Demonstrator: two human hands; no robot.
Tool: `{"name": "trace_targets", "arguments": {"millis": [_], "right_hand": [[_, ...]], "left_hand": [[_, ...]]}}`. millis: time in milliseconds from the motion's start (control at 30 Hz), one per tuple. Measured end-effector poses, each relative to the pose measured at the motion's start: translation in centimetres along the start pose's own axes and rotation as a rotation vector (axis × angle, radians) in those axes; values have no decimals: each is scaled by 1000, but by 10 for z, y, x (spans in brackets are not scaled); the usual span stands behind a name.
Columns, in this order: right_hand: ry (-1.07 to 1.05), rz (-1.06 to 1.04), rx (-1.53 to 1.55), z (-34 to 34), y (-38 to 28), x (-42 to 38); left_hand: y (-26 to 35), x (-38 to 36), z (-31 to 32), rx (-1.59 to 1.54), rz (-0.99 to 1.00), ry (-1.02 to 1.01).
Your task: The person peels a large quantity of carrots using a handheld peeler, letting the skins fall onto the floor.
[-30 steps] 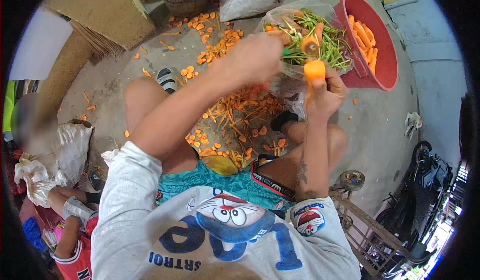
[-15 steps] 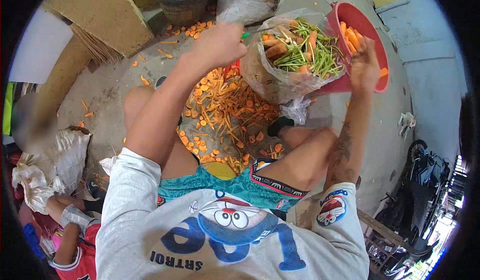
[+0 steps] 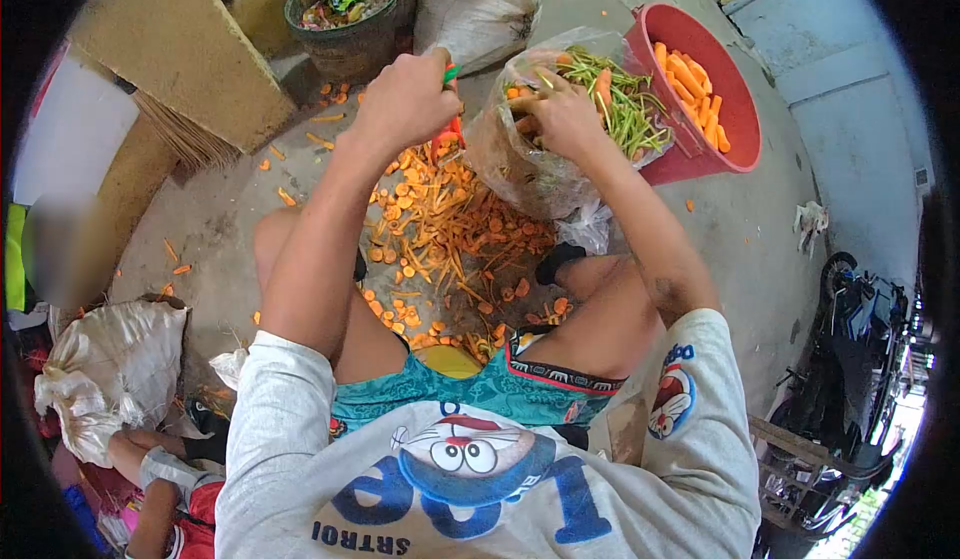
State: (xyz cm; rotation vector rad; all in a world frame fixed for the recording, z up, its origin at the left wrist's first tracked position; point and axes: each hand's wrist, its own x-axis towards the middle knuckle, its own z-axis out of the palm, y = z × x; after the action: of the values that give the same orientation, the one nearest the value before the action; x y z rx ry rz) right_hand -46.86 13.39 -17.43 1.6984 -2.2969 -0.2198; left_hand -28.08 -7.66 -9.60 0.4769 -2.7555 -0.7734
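My left hand [image 3: 408, 104] is closed round a green handle [image 3: 451, 73]; its blade, seen half a second ago, cannot be made out now. My right hand [image 3: 565, 117] is at the left side of the open clear plastic bag [image 3: 520, 174], its fingers apart over the unpeeled carrots [image 3: 526, 125]. Green stems [image 3: 632, 109] fill the right side of the bag. Close behind the bag's right edge, a tilted red bucket [image 3: 735, 109] holds peeled orange carrots [image 3: 693, 84]. Under my left hand is a red object [image 3: 449, 137], partly hidden.
Carrot peels and cut ends [image 3: 440, 209] cover the floor between my legs. A bin of rubbish [image 3: 345, 39] and a white sack [image 3: 470, 19] stand behind. Another sack [image 3: 125, 359] and a seated person in red [image 3: 190, 529] are at the left, a motorcycle [image 3: 850, 359] at the right.
My right hand has moved left from the red bucket to the carrots in the bag. My left hand has shifted slightly left. The view has shifted a little.
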Motion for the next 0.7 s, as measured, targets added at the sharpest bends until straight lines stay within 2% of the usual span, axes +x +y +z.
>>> {"name": "trace_targets", "arguments": {"millis": [100, 167, 200, 267, 300, 367, 400, 467, 567, 633, 700], "right_hand": [[66, 100, 12, -48, 8, -8], [314, 485, 650, -82, 13, -13], [316, 479, 652, -84, 12, -16], [690, 731, 1461, -89, 12, -23], [692, 728, 1463, -88, 5, -30], [908, 743, 2084, -83, -24, -36], [906, 738, 2098, -85, -40, -36], [882, 885, 2345, -91, -76, -36], [857, 1000, 2496, -88, -99, -32], [852, 989, 2504, -86, -100, -32], [845, 883, 2511, -91, -99, -31]], "left_hand": [[-2, -1, -8, -30, -16, 43], [-5, 1, -8, -71, 6, 115], [-3, 1, -7, -68, 3, 120], [3, -2, -3, -89, 49, 162], [12, -6, 0, -86, 50, 165], [33, -13, 8, -43, 90, 139], [36, -14, 16, -60, 141, 134], [41, -11, 31, -52, 178, 147], [49, -11, 43, -96, 240, 200], [54, -10, 44, -59, 213, 143], [44, 1, 50, -59, 178, 124]]}}
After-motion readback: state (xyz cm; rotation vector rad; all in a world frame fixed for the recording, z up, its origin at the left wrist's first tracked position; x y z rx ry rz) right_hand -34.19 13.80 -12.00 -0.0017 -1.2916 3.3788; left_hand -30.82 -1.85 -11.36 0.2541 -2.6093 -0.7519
